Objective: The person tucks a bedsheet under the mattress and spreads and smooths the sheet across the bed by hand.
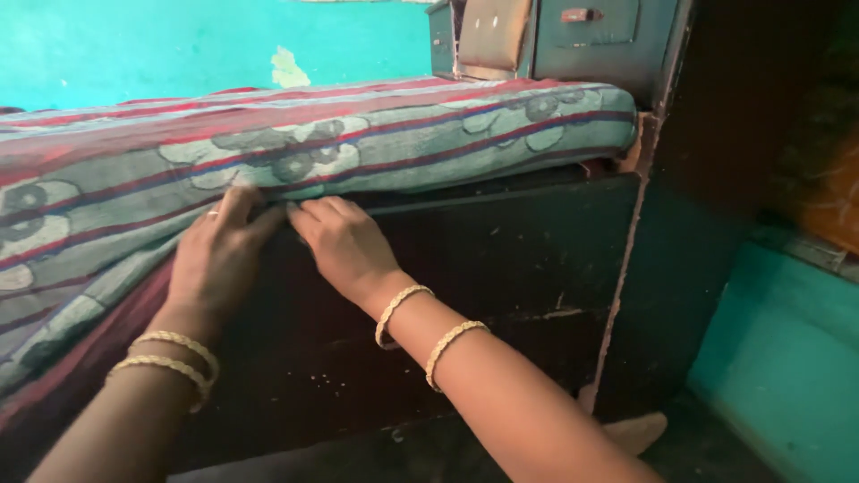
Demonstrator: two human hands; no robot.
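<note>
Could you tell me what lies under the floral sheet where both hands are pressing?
Beneath the floral sheet a dark wooden bed frame shows. The left hand and right hand meet at its edge; the mattress is covered.

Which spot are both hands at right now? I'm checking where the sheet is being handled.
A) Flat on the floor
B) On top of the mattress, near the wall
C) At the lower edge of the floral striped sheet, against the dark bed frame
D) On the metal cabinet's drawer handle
C: the left hand and right hand meet, fingertips pressed at the hanging edge of the floral striped sheet, just above the dark bed frame.
</note>
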